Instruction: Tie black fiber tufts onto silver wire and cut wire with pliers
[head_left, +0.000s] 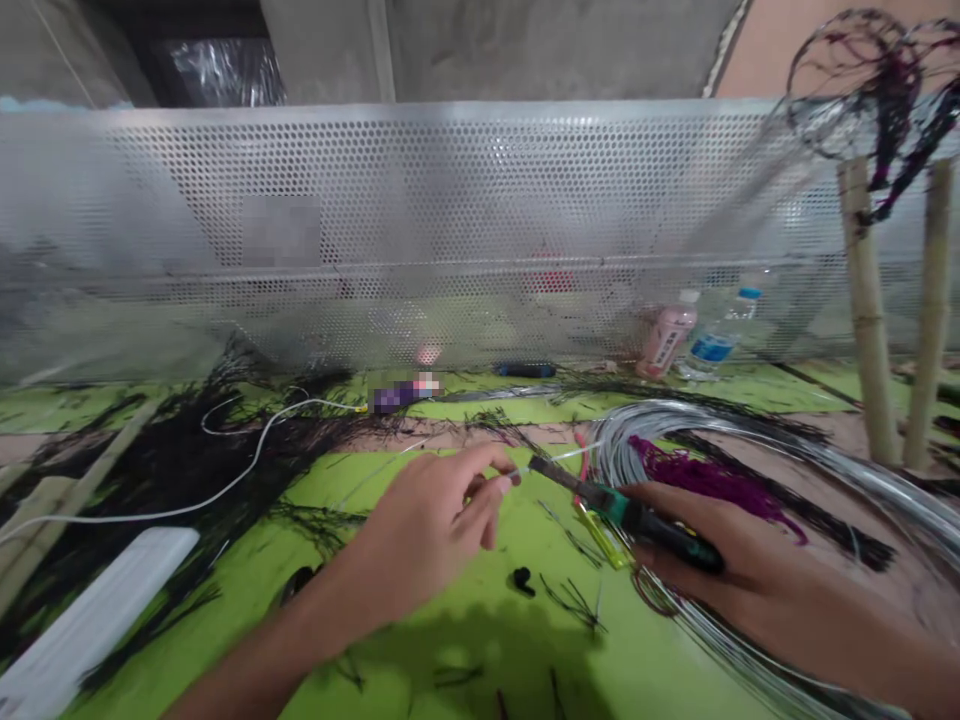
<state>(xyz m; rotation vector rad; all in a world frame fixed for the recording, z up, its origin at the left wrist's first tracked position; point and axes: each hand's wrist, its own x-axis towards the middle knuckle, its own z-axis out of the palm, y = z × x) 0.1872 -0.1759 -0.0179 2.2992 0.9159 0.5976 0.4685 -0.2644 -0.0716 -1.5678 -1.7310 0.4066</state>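
My left hand [442, 520] pinches a thin pale wire [559, 458] between thumb and fingertips. The wire runs right toward a large coil of silvery wire [637, 415]. My right hand [720, 580] is closed around the handle of a hand tool [630, 515] with a green-and-black grip and a narrow, flat metal end. That metal end points left and lies close to the wire, just short of my left fingertips; whether it touches the wire I cannot tell. Under the tool lies a yellow-green object [604, 535], partly covered.
A perforated metal panel [450, 200] stands behind the green surface [450, 640]. Two bottles [667, 335] lean against it. Bamboo posts [870, 320] rise at right beside purple fibre [712, 480]. At left lie dark bristly strands [157, 450], a white cable [255, 455] and a white strip [105, 610].
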